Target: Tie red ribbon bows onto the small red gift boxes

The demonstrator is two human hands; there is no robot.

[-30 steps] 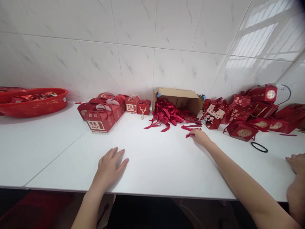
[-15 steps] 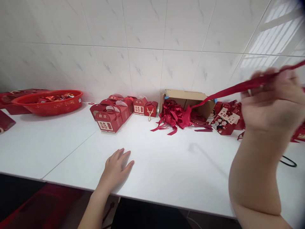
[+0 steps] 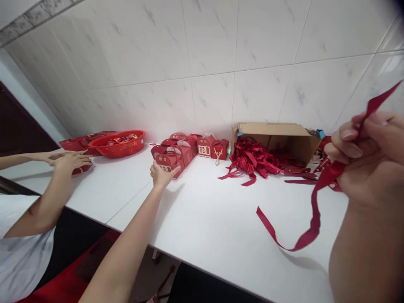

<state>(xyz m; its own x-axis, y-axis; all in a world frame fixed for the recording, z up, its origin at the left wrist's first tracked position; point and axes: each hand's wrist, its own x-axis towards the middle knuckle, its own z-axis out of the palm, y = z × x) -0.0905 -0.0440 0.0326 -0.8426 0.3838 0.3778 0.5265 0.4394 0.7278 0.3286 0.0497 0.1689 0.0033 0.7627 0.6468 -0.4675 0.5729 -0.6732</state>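
My right hand (image 3: 362, 155) is raised at the right, its thumb and fingers pinching a dark red ribbon (image 3: 314, 219). One end sticks up above the fingers, and the long part hangs in a curve down toward the table. At the front of a cluster, my left hand (image 3: 163, 174) grips the nearest red candy box (image 3: 164, 159), thumb on one side and fingers on the other. The hand covers part of that box's printed front. More red candy boxes (image 3: 189, 153) stand right behind it. A heap of red ribbons (image 3: 252, 158) spills from a cardboard box (image 3: 274, 128) lying on its side.
Along the wall stands a small red box with a gold cord (image 3: 220, 149). A red basin (image 3: 123, 148) holds wrapped sweets. At the left, a co-worker's hands (image 3: 67, 160) are over another red box (image 3: 82, 169). The white table (image 3: 221, 235) has a seam left of middle.
The ribbon has come free of the heap in my right hand. My left hand has moved from the tabletop forward onto the nearest candy box. The view has swung left, showing a co-worker.
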